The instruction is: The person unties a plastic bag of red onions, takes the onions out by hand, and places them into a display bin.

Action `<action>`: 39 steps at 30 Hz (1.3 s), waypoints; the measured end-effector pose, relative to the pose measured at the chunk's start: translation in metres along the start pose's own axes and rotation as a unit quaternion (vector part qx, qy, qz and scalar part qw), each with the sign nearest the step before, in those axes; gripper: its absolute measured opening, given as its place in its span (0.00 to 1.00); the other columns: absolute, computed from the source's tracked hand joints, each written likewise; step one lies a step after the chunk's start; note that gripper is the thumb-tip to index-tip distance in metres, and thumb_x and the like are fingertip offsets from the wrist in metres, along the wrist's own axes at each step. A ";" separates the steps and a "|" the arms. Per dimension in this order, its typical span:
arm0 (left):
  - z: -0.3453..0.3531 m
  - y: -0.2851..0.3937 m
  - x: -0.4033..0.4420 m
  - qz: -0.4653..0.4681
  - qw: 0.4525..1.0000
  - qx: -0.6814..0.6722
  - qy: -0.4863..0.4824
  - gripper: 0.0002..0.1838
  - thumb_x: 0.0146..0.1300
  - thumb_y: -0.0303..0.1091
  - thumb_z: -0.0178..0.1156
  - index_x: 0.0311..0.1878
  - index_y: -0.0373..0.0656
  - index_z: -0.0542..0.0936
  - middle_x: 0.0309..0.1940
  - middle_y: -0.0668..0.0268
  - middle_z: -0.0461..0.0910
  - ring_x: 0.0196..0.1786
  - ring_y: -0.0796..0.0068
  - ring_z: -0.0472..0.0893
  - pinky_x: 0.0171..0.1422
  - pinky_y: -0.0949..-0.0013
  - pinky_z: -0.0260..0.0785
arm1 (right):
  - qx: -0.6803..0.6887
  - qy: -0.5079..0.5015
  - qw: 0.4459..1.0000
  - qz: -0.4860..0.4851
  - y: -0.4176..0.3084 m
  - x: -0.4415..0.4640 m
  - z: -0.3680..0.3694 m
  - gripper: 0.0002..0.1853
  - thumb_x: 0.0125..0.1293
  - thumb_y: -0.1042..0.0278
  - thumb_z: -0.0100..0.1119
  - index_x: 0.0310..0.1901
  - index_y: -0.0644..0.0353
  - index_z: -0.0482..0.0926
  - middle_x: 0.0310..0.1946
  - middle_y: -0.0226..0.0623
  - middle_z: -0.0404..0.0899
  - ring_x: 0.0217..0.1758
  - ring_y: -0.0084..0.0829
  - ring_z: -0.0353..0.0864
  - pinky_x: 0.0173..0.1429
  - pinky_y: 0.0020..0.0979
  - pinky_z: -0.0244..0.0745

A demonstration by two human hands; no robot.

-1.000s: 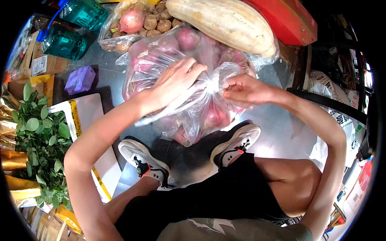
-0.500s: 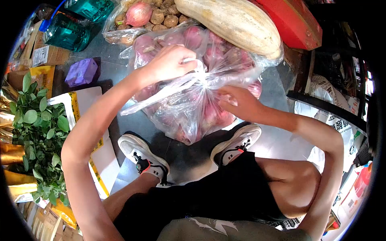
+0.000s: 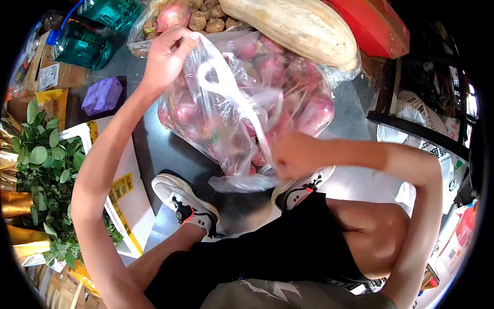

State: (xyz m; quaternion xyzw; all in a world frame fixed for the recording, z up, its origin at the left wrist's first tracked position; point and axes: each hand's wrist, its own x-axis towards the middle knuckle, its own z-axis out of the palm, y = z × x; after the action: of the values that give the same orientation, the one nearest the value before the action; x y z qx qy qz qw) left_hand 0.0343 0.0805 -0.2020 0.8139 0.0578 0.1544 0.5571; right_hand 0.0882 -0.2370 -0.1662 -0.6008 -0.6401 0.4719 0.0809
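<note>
A clear plastic bag [image 3: 206,123] full of red onions [image 3: 316,113] rests on the dark floor in front of my shoes. My left hand [image 3: 170,54] pinches the bag's upper left edge and holds it up, with the plastic stretched down from the fingers. At the lower right of the bag's mouth, my right hand [image 3: 293,154] is closed on the plastic edge, its fingers slightly blurred. Between my hands the bag is spread open, and a white twisted strip of its plastic runs from one towards the other.
Behind the bag lie a long pale gourd [image 3: 293,31], a red box [image 3: 373,26] and a bag of brown tubers [image 3: 198,20]. Teal bottles [image 3: 82,49], a purple package [image 3: 102,96], a white foam box [image 3: 131,206] and leafy greens [image 3: 51,180] stand left.
The gathered, knotted top of the bag has come apart and spread. My left hand has moved up and left with its edge; my right hand has moved down towards my shoes.
</note>
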 end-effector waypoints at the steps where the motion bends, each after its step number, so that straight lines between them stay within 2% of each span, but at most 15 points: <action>1: -0.002 -0.001 -0.004 -0.013 1.000 0.003 0.024 0.06 0.65 0.28 0.55 0.36 0.35 0.77 0.31 0.70 0.74 0.38 0.82 0.71 0.46 0.77 0.63 | -0.065 -0.029 0.992 -0.101 -0.006 -0.014 -0.001 0.09 0.41 0.64 0.60 0.13 0.57 0.75 0.16 0.42 0.72 0.26 0.45 0.75 0.35 0.43 0.69; 5: -0.026 -0.013 -0.012 0.001 0.998 0.043 0.039 0.08 0.65 0.31 0.56 0.41 0.36 0.78 0.35 0.66 0.77 0.39 0.80 0.75 0.46 0.76 0.66 | -0.023 -0.170 0.981 -0.088 -0.011 -0.062 0.015 0.04 0.40 0.67 0.58 0.18 0.55 0.75 0.17 0.40 0.72 0.25 0.43 0.74 0.32 0.44 0.66; 10: -0.075 -0.010 -0.016 0.040 0.987 0.156 0.012 0.10 0.58 0.19 0.52 0.43 0.37 0.76 0.40 0.65 0.75 0.40 0.75 0.73 0.49 0.75 0.65 | 0.276 0.035 0.943 0.186 0.056 -0.123 0.026 0.04 0.48 0.71 0.58 0.20 0.57 0.73 0.18 0.37 0.75 0.23 0.41 0.76 0.31 0.41 0.70; 12: -0.074 0.009 -0.015 0.082 0.977 0.194 0.006 0.12 0.55 0.18 0.50 0.42 0.37 0.75 0.41 0.64 0.74 0.43 0.73 0.73 0.52 0.75 0.64 | 0.221 0.125 0.952 0.170 0.064 -0.138 0.029 0.04 0.49 0.74 0.58 0.21 0.55 0.74 0.20 0.35 0.76 0.25 0.39 0.77 0.33 0.39 0.71; 15: -0.037 0.043 -0.013 0.224 0.940 0.247 -0.075 0.16 0.46 0.22 0.50 0.42 0.37 0.75 0.43 0.55 0.75 0.48 0.58 0.76 0.55 0.65 0.68 | -0.097 -0.157 0.982 -0.032 0.017 -0.114 0.020 0.03 0.48 0.69 0.60 0.26 0.53 0.77 0.22 0.36 0.77 0.30 0.40 0.78 0.34 0.39 0.72; 18: 0.028 0.066 -0.020 0.343 0.840 0.325 -0.267 0.24 0.48 0.34 0.57 0.53 0.47 0.74 0.55 0.57 0.70 0.56 0.57 0.72 0.62 0.53 0.62 | -0.134 -0.234 0.963 0.025 -0.026 -0.091 -0.007 0.05 0.49 0.66 0.61 0.28 0.53 0.77 0.25 0.35 0.77 0.34 0.39 0.78 0.38 0.38 0.72; 19: 0.047 0.067 -0.021 0.413 0.794 0.330 -0.299 0.29 0.50 0.42 0.60 0.58 0.49 0.71 0.60 0.57 0.65 0.59 0.57 0.69 0.64 0.51 0.59 | -0.134 -0.233 0.963 0.026 -0.029 -0.087 -0.014 0.05 0.49 0.66 0.61 0.28 0.53 0.77 0.25 0.35 0.77 0.34 0.39 0.78 0.38 0.38 0.72; 21: 0.068 0.078 -0.028 0.436 0.791 0.314 -0.295 0.30 0.48 0.45 0.62 0.56 0.45 0.72 0.55 0.58 0.71 0.59 0.60 0.70 0.64 0.55 0.60 | -0.149 0.043 0.988 -0.014 -0.027 -0.077 -0.027 0.08 0.51 0.66 0.61 0.34 0.56 0.78 0.32 0.37 0.78 0.40 0.39 0.78 0.43 0.37 0.72; 23: 0.076 0.086 -0.032 0.299 0.712 0.388 -0.504 0.29 0.46 0.41 0.64 0.53 0.40 0.71 0.48 0.58 0.76 0.56 0.62 0.73 0.58 0.60 0.66 | -0.103 0.117 0.987 -0.048 -0.026 -0.056 -0.033 0.12 0.53 0.66 0.60 0.39 0.57 0.77 0.36 0.39 0.77 0.42 0.38 0.77 0.44 0.37 0.72; 27: 0.049 0.071 -0.050 0.108 0.724 0.418 -0.538 0.25 0.44 0.25 0.61 0.50 0.34 0.71 0.27 0.56 0.80 0.34 0.57 0.82 0.39 0.58 0.74 | -0.128 0.177 0.961 -0.170 -0.001 -0.009 -0.013 0.27 0.53 0.68 0.64 0.56 0.56 0.71 0.45 0.40 0.75 0.43 0.42 0.76 0.54 0.37 0.68; 31: 0.001 0.067 -0.077 0.083 0.670 0.419 -0.607 0.28 0.44 0.35 0.65 0.49 0.31 0.72 0.28 0.54 0.80 0.40 0.52 0.81 0.52 0.56 0.71 | -0.170 0.185 0.956 -0.150 0.008 0.014 -0.004 0.29 0.54 0.70 0.62 0.60 0.55 0.68 0.39 0.40 0.77 0.43 0.41 0.77 0.56 0.38 0.66; 33: -0.027 0.078 -0.086 0.012 0.707 0.425 -0.565 0.27 0.47 0.43 0.66 0.49 0.37 0.75 0.28 0.56 0.81 0.41 0.52 0.80 0.61 0.57 0.65 | -0.121 -0.099 0.987 -0.039 0.003 0.017 -0.011 0.25 0.54 0.70 0.60 0.57 0.54 0.71 0.34 0.41 0.79 0.40 0.42 0.79 0.51 0.41 0.70; 34: -0.038 0.077 -0.091 0.015 0.706 0.424 -0.567 0.27 0.47 0.43 0.66 0.49 0.37 0.75 0.28 0.56 0.81 0.41 0.52 0.80 0.61 0.57 0.65 | -0.008 -0.089 0.991 -0.097 0.004 0.012 -0.012 0.15 0.54 0.71 0.57 0.45 0.56 0.78 0.29 0.42 0.79 0.35 0.43 0.80 0.42 0.43 0.72; 36: -0.054 0.077 -0.100 -0.039 0.700 0.411 -0.583 0.24 0.49 0.48 0.66 0.46 0.44 0.78 0.30 0.60 0.81 0.40 0.56 0.81 0.65 0.59 0.62 | -0.060 -0.245 0.967 0.026 0.004 -0.011 -0.028 0.05 0.53 0.68 0.58 0.31 0.57 0.80 0.29 0.43 0.79 0.32 0.44 0.79 0.36 0.44 0.73; 39: -0.063 0.081 -0.108 -0.038 0.658 0.405 -0.634 0.21 0.51 0.51 0.64 0.44 0.48 0.80 0.28 0.63 0.82 0.39 0.58 0.81 0.64 0.58 0.63 | -0.333 -0.169 0.926 0.056 0.055 -0.101 -0.018 0.03 0.44 0.65 0.62 0.21 0.52 0.80 0.26 0.35 0.78 0.39 0.37 0.78 0.49 0.37 0.71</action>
State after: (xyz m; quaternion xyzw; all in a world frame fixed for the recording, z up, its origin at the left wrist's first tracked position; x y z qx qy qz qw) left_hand -0.0940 0.0779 -0.1257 0.8564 -0.2222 -0.4591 0.0796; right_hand 0.1651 -0.3225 -0.1477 -0.5389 -0.7301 0.3303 -0.2596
